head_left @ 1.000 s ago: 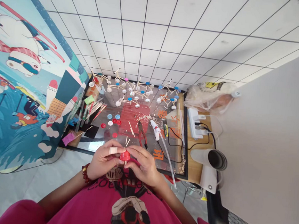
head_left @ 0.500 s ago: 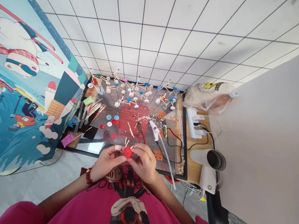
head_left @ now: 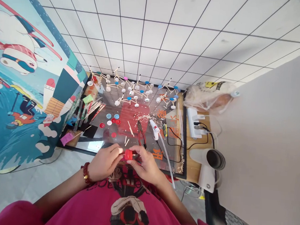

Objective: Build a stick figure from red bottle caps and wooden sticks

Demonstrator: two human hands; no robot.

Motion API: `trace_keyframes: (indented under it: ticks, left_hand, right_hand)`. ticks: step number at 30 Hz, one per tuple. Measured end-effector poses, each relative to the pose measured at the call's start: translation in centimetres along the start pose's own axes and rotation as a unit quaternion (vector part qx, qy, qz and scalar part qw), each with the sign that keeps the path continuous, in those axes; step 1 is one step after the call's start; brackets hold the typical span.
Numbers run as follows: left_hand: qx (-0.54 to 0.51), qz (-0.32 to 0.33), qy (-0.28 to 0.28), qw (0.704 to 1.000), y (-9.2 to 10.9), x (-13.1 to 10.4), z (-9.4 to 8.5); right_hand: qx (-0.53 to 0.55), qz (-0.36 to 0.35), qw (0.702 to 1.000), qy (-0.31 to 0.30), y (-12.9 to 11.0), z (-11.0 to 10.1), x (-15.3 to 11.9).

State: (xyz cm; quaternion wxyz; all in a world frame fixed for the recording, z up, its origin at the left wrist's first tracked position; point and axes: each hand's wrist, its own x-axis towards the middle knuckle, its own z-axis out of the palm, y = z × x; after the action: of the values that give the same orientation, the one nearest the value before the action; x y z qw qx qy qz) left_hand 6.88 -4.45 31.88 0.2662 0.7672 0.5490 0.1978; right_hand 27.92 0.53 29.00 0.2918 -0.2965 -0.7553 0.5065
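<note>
Red piece: a short red cylinder is held between the two hands, in front of the shirt and by the near edge of the worktop.
Left hand: the left hand is turned back upward, with the fingers curled; thumb and index are brought together in a narrow pinch at the piece's left end, and the exact contact is hidden.
Right hand: the piece is clasped by the right hand, index laid along the top and thumb set below, parted only by the piece's width.
Forearms: both are angled inward from the lower corners; a beaded bracelet is worn on the left wrist.
Sticks: two short sticks are seen just beyond the hands, with longer ones behind them.
Tools: pliers are laid open-handled beyond the right hand; a white glue gun is placed to their right, and a clear rod is stretched from it toward the near edge.
Caps: red, blue and white caps are scattered left of centre.
Models: stick models with cap wheels are lined up along the far side.
</note>
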Motion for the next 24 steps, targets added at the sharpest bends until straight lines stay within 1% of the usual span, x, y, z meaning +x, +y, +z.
trace_keyframes:
  ticks: [2, 4, 6, 8, 10, 11, 13, 15, 18, 21, 24]
  left_hand:
    - [-0.092, -0.059, -0.037, 0.993, 0.1, 0.0, 0.1]
    - [-0.191, -0.112, -0.085, 0.971, 0.2, 0.1, 0.1]
    - [-0.240, -0.133, -0.111, 0.955, 0.3, 0.2, 0.2]
    - [-0.222, -0.124, -0.094, 0.963, 0.2, 0.2, 0.2]
    - [-0.189, -0.097, -0.068, 0.975, 0.2, 0.1, 0.3]
    - [-0.184, -0.083, -0.063, 0.977, 0.2, 0.1, 0.4]
    - [-0.199, -0.064, -0.069, 0.976, 0.2, -0.2, 0.5]
    - [-0.218, -0.059, -0.078, 0.971, 0.3, -0.5, 0.5]
    - [-0.233, -0.070, -0.089, 0.966, 0.3, -0.8, 0.6]
    - [-0.243, -0.090, -0.107, 0.960, 0.0, -0.5, 0.6]
    - [-0.288, -0.123, -0.138, 0.940, -0.5, 0.4, 0.4]
  right_hand:
    - [-0.002, -0.003, 1.000, -0.001, 0.0, 0.1, -0.2]
    - [-0.016, -0.011, 1.000, -0.007, 0.1, 0.1, -0.3]
    - [-0.049, -0.031, 0.998, -0.024, 0.4, 0.2, -0.4]
    - [-0.089, -0.059, 0.993, -0.042, 0.5, 0.3, -0.5]
    - [-0.114, -0.084, 0.989, -0.048, 0.5, 0.5, -0.6]
    - [-0.116, -0.091, 0.988, -0.046, 0.4, 0.6, -0.6]
    - [-0.105, -0.099, 0.989, -0.038, 0.1, 0.8, -0.7]
    - [-0.093, -0.097, 0.990, -0.033, -0.2, 1.0, -0.9]
    - [-0.079, -0.087, 0.993, -0.029, -0.2, 1.4, -1.2]
    - [-0.061, -0.075, 0.995, -0.028, 0.1, 1.8, -1.2]
    - [-0.031, -0.060, 0.998, -0.005, 0.6, 1.9, -0.8]
